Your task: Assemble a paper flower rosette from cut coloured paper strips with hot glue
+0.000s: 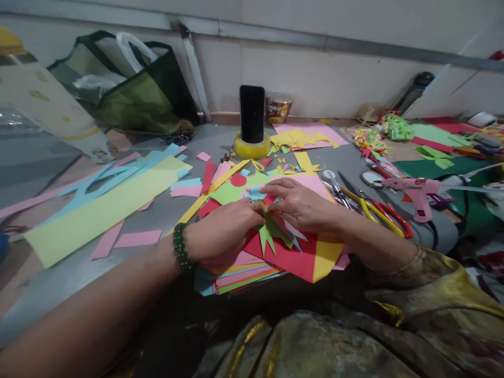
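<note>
I get a moderately dim, flat indoor picture; the pale wall [334,73] is greyish and evenly lit, and I cannot see the light source; shadow pools darkest below the stack of coloured paper [244,273]; a soft sheen lies on the grey worktop [173,152]; the hands look slightly soft; toward the sides my view stretches and smears, the tilted bottle [51,100] leaning and blurred.
</note>
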Available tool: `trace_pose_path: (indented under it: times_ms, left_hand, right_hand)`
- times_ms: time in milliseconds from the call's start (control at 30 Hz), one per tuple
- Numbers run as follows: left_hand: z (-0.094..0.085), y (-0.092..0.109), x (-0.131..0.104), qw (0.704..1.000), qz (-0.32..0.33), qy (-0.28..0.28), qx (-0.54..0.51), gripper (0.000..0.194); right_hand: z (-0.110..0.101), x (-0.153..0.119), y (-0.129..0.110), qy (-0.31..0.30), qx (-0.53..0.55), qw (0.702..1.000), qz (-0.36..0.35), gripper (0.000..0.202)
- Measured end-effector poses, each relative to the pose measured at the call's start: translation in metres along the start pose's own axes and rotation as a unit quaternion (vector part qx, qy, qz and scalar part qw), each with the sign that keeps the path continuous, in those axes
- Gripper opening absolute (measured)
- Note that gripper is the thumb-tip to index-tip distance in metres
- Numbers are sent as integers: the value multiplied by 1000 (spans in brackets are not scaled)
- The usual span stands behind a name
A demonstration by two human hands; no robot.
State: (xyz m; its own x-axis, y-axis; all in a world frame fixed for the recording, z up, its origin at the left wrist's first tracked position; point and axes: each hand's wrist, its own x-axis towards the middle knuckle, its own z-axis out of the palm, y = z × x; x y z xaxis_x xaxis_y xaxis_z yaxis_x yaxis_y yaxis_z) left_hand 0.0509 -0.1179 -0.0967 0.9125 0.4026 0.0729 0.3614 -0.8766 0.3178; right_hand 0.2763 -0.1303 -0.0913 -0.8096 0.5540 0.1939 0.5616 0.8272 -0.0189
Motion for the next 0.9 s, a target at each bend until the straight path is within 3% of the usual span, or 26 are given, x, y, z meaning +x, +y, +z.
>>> trace_pose_path:
  times_ms: [267,467,667,900]
  left_hand:
    - [2,-1,-1,999,18,29,-17,27]
    - [3,0,0,999,20,34,-23,28]
    - [0,1,0,1000,-4,10,7,25]
    - [-5,5,1,1000,-9,-23,15,28]
  right_hand:
    - [-3,-10,17,106,46,993,32,38]
    - [0,-8,13,84,33,996,8,33]
    - [3,-4,7,19,2,1000,12,32]
    - [3,-1,3,11,-17,1000,-5,30]
